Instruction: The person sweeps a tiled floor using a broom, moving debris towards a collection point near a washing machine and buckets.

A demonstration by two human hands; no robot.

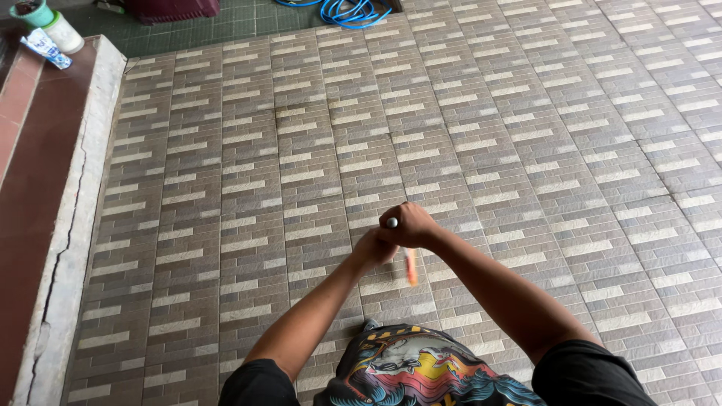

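Both hands meet just below frame centre: the right hand (407, 223) is fisted over the grey top end of a thin stick (411, 266), and the left hand (373, 249) is closed just beneath it, at about 7 o'clock from the right. Below the hands a blurred orange stretch of the stick drops toward 6 o'clock; its lower end cannot be made out. With both hands bunched at the very top, the stick could likely twist or swing wide and slip from the grip. Brick-patterned floor tiles (466, 120) spread all around; a raised red ledge (34, 173) runs along 9 o'clock, a green cup (31, 12) at 11, a blue hose (347, 11) at 12.
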